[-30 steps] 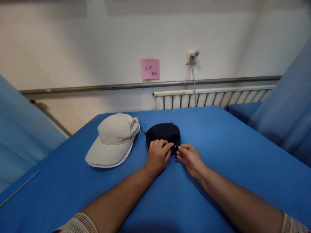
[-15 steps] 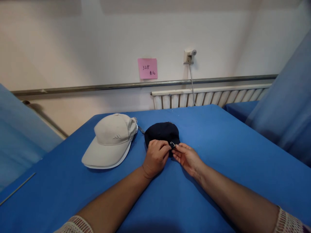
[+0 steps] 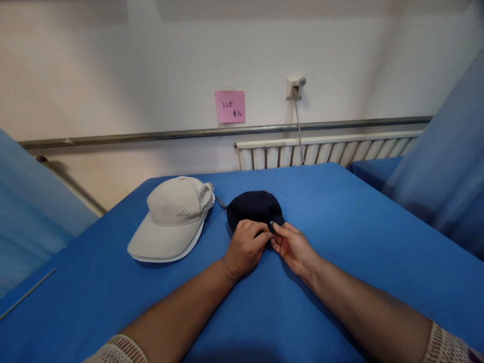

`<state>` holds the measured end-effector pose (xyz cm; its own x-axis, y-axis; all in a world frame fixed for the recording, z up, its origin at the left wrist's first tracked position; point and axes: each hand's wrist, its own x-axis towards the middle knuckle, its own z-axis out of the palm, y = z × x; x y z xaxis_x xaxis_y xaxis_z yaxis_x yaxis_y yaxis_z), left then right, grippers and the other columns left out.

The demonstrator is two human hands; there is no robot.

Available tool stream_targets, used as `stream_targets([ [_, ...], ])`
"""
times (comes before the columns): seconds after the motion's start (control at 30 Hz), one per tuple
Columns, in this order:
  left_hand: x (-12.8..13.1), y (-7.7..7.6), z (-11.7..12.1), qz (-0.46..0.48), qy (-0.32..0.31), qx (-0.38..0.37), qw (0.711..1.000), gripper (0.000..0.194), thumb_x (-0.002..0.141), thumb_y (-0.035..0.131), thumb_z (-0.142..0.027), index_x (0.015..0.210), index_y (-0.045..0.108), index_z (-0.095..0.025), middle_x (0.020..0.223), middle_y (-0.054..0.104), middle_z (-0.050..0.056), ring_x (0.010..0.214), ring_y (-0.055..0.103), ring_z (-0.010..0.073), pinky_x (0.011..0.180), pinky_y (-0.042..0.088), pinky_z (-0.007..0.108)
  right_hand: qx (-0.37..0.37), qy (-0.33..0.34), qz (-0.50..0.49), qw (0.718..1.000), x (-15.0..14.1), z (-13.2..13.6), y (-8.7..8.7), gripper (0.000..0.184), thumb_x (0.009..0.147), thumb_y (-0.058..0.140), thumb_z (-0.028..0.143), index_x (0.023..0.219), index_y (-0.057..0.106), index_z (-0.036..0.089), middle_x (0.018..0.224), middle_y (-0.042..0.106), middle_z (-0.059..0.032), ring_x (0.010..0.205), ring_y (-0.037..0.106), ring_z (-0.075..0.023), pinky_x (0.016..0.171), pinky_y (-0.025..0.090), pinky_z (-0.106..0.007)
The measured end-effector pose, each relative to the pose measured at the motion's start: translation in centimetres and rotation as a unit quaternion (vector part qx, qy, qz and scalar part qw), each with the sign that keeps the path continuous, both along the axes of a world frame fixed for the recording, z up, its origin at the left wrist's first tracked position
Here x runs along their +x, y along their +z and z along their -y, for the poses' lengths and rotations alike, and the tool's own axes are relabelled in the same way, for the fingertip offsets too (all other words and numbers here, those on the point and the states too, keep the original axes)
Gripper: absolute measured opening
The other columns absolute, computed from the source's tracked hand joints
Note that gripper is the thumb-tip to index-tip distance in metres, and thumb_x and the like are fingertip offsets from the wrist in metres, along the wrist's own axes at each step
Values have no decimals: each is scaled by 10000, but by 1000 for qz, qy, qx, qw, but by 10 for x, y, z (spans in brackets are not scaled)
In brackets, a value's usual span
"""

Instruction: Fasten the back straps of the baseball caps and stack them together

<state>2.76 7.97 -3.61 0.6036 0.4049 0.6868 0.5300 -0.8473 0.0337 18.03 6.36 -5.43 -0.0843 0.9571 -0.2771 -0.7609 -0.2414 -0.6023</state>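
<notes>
A dark navy cap lies on the blue-covered table, its shape rounded and its near side partly hidden by my hands. My left hand is closed at its front edge, thumb and fingers pinching the dark cloth. Opposite it, my right hand pinches the cap's right end, next to a small bright curved mark or fitting. The fingertips of both hands nearly meet. To the left rests a pale grey baseball cap with its brim toward me, touched by neither hand.
The blue cover spreads under everything. A thin rod lies at the far left. Behind are a metal rail, a white radiator and a plugged-in cord. Blue curtains hang at both sides.
The bright curved part showed more fully half a second ago and is now mostly covered by my right thumb. My left fingertips have shifted slightly right. The pale cap stays put.
</notes>
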Motion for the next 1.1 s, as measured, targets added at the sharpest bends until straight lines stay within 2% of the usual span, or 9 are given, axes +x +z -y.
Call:
stream_targets([
  [0.13,0,0,0,-8,1,1,1000,159,883,506,-104,913,641,-182,951,677,53,836,565,168,782,407,355,-7,6,-21,1000,1,-2,-2,263,670,807,192,674,544,197,724,660,25,659,609,-100,627,477,-222],
  [0.33,-1,1,2,-47,-35,-19,998,184,872,496,-103,956,641,-177,986,673,70,867,563,186,809,422,370,27,29,-49,998,8,-8,-5,184,700,743,88,754,602,192,745,665,34,707,632,-93,676,507,-210],
  [0.43,-2,3,6,-25,-52,-43,997,196,847,528,-123,1009,626,-176,1030,657,82,907,571,199,831,436,379,42,48,-55,996,12,-14,-8,175,719,701,77,835,632,188,818,689,7,747,646,-114,700,524,-231],
  [0.5,-4,5,7,38,-33,-46,998,244,833,560,-148,1072,599,-178,1065,637,90,960,575,207,864,442,387,39,49,-58,996,15,-17,-11,166,726,656,65,841,637,183,842,694,-14,766,649,-134,728,534,-258],
  [0.63,-14,5,0,168,76,-36,982,327,841,573,-181,1167,542,-188,1135,595,99,1084,547,225,951,426,414,12,62,-58,996,18,-19,-14,188,701,528,55,799,642,166,821,687,-54,753,637,-170,741,545,-318],
  [0.77,-24,5,-14,146,139,-59,978,332,854,598,-260,1181,564,-208,1149,587,88,1094,545,228,964,413,414,3,91,-44,995,16,-16,-11,229,638,502,25,766,646,150,768,672,-52,713,617,-161,749,532,-313],
  [0.87,-28,6,-19,129,151,-75,977,292,863,602,-295,1146,596,-221,1101,608,75,1055,559,222,938,419,404,4,113,-42,993,13,-13,-9,228,610,513,5,732,639,151,716,653,-33,693,604,-149,778,520,-318],
  [1.0,-29,10,-21,130,134,-114,976,130,895,553,-270,985,618,-202,949,634,52,947,586,197,879,445,372,16,143,-26,989,11,-11,-9,249,560,543,-22,715,638,148,703,648,-17,682,600,-131,773,504,-293],
  [1.1,-32,17,-23,146,129,-133,972,101,902,537,-262,939,599,-191,940,615,52,926,583,187,861,461,351,28,146,-11,989,10,-10,-8,296,515,569,-43,727,636,153,718,650,2,698,606,-119,796,491,-283],
])
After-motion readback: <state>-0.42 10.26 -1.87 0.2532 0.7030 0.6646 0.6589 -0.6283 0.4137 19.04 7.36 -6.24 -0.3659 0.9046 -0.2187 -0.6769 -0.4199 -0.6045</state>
